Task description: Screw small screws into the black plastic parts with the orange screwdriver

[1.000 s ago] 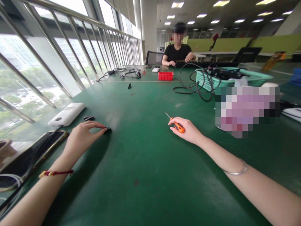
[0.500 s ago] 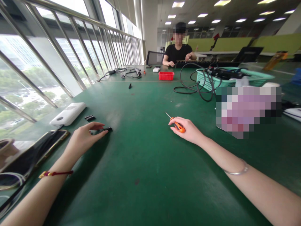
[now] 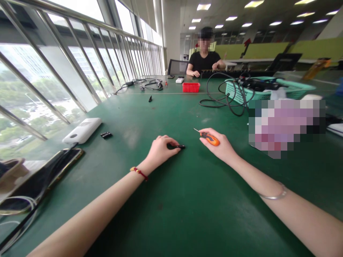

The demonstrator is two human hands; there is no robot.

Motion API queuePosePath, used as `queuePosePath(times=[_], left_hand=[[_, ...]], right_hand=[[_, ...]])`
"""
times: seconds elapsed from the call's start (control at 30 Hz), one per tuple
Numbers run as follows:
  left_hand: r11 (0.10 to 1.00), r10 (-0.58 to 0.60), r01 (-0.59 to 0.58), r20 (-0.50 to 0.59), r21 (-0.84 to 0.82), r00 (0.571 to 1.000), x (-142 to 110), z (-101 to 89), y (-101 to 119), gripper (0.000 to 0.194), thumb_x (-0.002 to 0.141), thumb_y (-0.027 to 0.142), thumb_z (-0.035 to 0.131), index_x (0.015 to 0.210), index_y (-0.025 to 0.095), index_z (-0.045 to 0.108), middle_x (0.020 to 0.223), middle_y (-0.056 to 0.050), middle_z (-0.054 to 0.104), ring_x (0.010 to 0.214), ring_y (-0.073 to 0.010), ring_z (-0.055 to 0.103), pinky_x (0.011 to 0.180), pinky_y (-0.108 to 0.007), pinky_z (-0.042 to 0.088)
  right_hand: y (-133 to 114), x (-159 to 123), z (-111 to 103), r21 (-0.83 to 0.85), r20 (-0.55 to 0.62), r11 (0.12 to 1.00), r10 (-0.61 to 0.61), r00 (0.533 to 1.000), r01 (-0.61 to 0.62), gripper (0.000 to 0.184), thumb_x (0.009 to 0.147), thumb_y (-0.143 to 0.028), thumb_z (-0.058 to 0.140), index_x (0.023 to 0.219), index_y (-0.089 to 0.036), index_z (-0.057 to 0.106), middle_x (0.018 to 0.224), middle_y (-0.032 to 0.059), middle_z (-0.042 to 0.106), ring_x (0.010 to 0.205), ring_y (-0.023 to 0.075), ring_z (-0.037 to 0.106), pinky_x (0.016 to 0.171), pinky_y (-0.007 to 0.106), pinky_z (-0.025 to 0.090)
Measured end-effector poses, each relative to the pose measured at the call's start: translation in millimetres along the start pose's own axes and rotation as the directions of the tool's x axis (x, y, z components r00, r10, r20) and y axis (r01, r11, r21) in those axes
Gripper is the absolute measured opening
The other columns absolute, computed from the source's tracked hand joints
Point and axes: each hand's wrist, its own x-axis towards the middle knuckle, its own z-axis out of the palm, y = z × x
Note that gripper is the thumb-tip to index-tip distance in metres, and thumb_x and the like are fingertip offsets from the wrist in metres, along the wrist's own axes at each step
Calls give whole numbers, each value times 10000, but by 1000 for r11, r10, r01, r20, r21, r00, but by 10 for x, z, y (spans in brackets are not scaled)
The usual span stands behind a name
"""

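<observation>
At your far left, a dark phone-like device with a gold edge lies on the green counter, and a black cable passes over it. Just behind it is a white flat device, and to the right of this one lies a small black block, apart from your hands. Farther away, near the railing, there are tangled cables, and a small black clip-like part lies alone in front of them.

Your left hand, with a red bracelet at the wrist, is closed narrowly and holds a small black piece between the thumb and the fingers. One end of this piece comes out on the right side, toward your other hand; whether it touches the counter, I cannot tell. Beyond it stands a red tray, and a person in a black shirt sits at the far end.

Your right hand holds an orange and black screwdriver, its tip pointing forward and to the left. The black piece is near this tip but does not touch it. Farther right is a turquoise basket with black cords.
</observation>
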Motion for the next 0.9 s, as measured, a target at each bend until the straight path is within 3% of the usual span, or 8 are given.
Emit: queuePosePath(times=[0.07,0.17,0.37,0.5,0.7,0.9], left_hand=[[994,104,-101,59,-43,993,112,192,190,155,730,330,675,824,220,729,846,-21,688,854,-203,587,859,-356,434],[984,154,-148,60,-98,986,158,293,290,132,731,301,684,821,212,721,848,-21,679,847,-197,575,866,-362,427],[986,96,-90,35,-137,995,131,243,252,112,723,267,686,793,183,710,843,-37,675,857,-210,559,822,-354,439],[991,71,-71,-2,-113,997,138,269,250,114,725,279,675,799,200,709,849,-29,674,868,-215,551,820,-358,437],[990,73,-75,-18,-119,997,115,269,247,110,723,273,669,798,198,699,863,-27,675,879,-215,554,835,-361,437],[990,71,-73,-24,-121,997,114,270,253,100,718,273,677,784,198,688,861,-23,674,865,-212,550,838,-364,440]], right_hand=[[12,10,-3,70,-148,996,67,987,-57,211,776,-345,611,924,-225,521,818,5,646,693,157,611,675,297,467],[19,39,-18,164,-317,984,120,941,-70,213,729,-319,637,813,-221,468,712,-26,582,595,127,565,589,269,450],[-146,248,-150,340,-393,940,140,909,2,218,715,-364,685,748,-190,558,577,-33,525,462,96,493,431,234,399],[-341,475,-239,332,-498,936,71,864,115,277,742,-411,677,668,-213,498,563,-24,495,498,114,529,456,253,443],[-608,441,-146,193,-396,968,-71,915,159,269,711,-382,698,680,-212,491,604,-11,542,549,133,555,516,281,494],[-637,331,-67,184,-287,977,-50,957,106,234,736,-384,650,718,-212,493,632,-2,562,561,142,560,532,285,506]])
